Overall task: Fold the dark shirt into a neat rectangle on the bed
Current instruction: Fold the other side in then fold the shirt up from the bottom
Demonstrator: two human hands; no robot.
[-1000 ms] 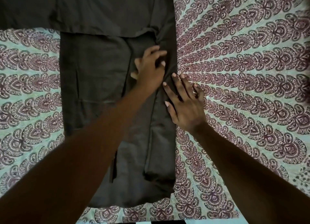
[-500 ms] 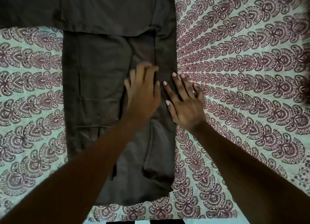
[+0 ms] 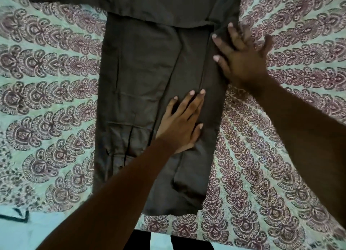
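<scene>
Flat bedspread point(image 3: 46, 84) gives open room left of the shirt point(image 3: 138, 66) and at far right. The shirt's left half lies uncovered. The left hand point(image 3: 181, 122) presses flat on its middle, its forearm crossing the lower hem. The right hand point(image 3: 243, 60), fingers spread, covers the upper right edge, its forearm barring the bedspread there.

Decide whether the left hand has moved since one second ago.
Yes. The left hand has slid down the dark shirt, away from the cross fold near its top, toward the person.

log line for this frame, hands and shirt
step: right side folded in | left hand: flat on dark shirt | right hand: flat on shirt's right edge | bed: patterned cover
</scene>
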